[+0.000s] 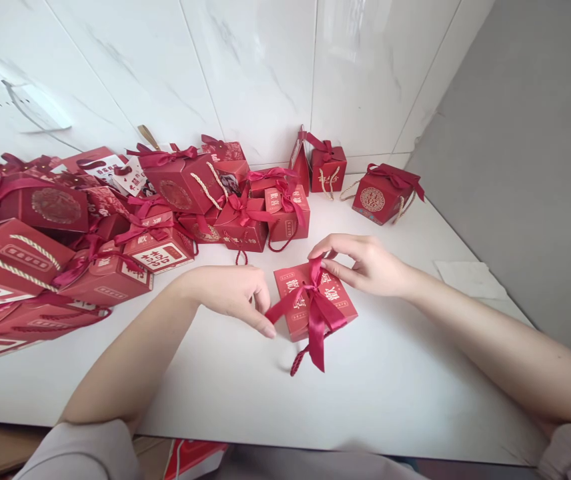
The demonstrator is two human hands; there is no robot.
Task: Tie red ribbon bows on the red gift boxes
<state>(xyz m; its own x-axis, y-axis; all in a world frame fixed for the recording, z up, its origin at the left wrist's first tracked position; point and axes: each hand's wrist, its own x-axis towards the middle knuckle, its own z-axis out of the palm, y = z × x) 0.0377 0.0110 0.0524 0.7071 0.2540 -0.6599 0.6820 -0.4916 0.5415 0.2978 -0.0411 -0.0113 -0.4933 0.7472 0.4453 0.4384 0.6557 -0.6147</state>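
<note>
Two hands: left hand point(228, 293) fingers pinching a tail of the ribbon point(318, 320); right hand point(373, 267) fingers clamped on its loop
Ribbon: knotted atop the box point(334, 288)
Box: on the worktop point(395, 387), between the hands
Pile point(158, 252): back left, near the wall point(260, 73)

room for you to pass along the near strip of bench point(390, 400), a gap behind your right hand point(373, 267) before the far-right box point(380, 200), piled red boxes point(170, 190) blocking your left, tiled wall point(260, 73) behind, ribboned box point(333, 288) between your hands
</note>
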